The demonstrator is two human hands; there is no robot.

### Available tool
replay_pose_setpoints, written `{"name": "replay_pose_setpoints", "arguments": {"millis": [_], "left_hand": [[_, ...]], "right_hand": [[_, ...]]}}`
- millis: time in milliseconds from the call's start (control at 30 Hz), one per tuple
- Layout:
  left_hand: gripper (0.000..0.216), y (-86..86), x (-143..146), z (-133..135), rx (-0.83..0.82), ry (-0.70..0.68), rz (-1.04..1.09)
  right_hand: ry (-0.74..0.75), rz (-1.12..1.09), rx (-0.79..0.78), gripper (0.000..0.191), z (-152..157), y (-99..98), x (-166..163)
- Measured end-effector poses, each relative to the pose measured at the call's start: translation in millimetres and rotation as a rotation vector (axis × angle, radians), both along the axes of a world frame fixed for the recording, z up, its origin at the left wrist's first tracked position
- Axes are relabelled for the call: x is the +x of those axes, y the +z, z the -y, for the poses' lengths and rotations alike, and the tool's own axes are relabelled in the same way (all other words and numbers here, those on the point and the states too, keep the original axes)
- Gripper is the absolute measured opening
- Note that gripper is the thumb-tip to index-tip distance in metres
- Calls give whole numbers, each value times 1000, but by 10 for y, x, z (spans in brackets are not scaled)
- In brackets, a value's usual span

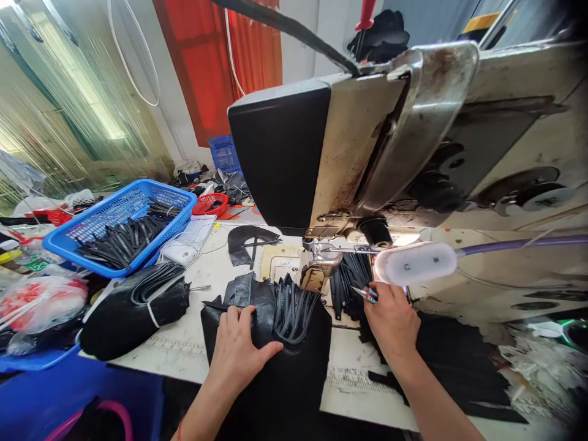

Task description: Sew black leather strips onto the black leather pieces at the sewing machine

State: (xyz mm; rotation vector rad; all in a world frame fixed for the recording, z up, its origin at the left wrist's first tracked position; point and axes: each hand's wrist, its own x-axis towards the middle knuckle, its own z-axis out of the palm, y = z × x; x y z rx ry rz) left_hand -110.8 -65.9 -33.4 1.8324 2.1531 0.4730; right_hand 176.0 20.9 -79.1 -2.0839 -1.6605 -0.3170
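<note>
My left hand (239, 352) lies flat, fingers spread, on a pile of black leather pieces (271, 349) in front of the sewing machine (367, 135). Several narrow black strips (294, 312) fan out on top of the pile, just right of my fingers. My right hand (390, 321) is closed around small blue-handled thread snips (367, 294), their tip pointing left toward more black strips (349, 282) beside the presser foot (319, 260). A white lamp head (416, 263) hangs just above that hand.
A blue basket (124, 223) of black strips stands at the left, with a bundle of black material (133, 315) in front of it. A red basket (210, 204) and a second blue crate (225, 153) sit farther back. Plastic bags (41, 303) lie at the far left.
</note>
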Motion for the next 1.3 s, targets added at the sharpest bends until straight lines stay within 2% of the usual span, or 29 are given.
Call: {"name": "replay_pose_setpoints", "arguments": {"millis": [133,233,400,500,600,700,867,1000,1067,1133,1233,1300], "left_hand": [[57,8,-7,-15,-5,5,14],[59,-15,-74,-45,-21,20,93],[64,-10,-170,-34,31,17,140],[65,14,-193,22,86,-37,187],[72,-11,-205,38,92,-52,133],[75,-77,-228,-18,92,7,101],[59,-173,-313,-150,75,71,206],[38,-151,-418,-240,227,16,87],[31,-39,-491,-243,300,-10,41],[30,145,-556,-174,451,-52,13],[38,432,-582,57,887,-322,-31],[41,524,-536,222,1025,-498,-35]], "right_hand": [[90,-17,43,15,17,11,44],[212,-59,94,18,110,51,-1],[470,-215,191,24,395,156,-251],[643,-328,178,21,520,226,-408],[769,-425,147,18,564,280,-516],[836,-485,137,17,563,301,-581],[896,-561,96,16,573,292,-612],[900,-610,85,16,608,291,-596],[880,-653,64,17,619,300,-585],[838,-739,14,20,626,322,-571],[715,-1058,-167,33,642,387,-565],[648,-1391,-362,54,672,444,-587]]}}
